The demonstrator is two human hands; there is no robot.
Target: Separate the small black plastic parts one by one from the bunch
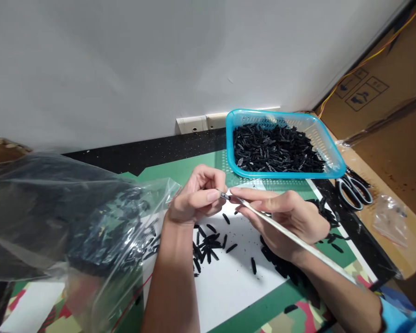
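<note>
From my remote seat, I see the left grip (197,196) pinching a small dark piece (224,196) over white paper (225,296), the right grip (291,215) pinching a slender pale tool (280,228); the black tabletop (125,157) meets a pale wall (142,69), blue basket (284,175) far right, cardboard box (391,55) beyond

The black, pale-flecked surface (142,155) carries a green mat (166,169) (a white sheet (229,286) lies over it, strewn with black pieces (211,241)). Toward the back stands 1 blue basket (284,175); a clear plastic bag (114,236) sprawls at the left, and 1 pair of scissors (355,196) lies by the right edge.
</note>
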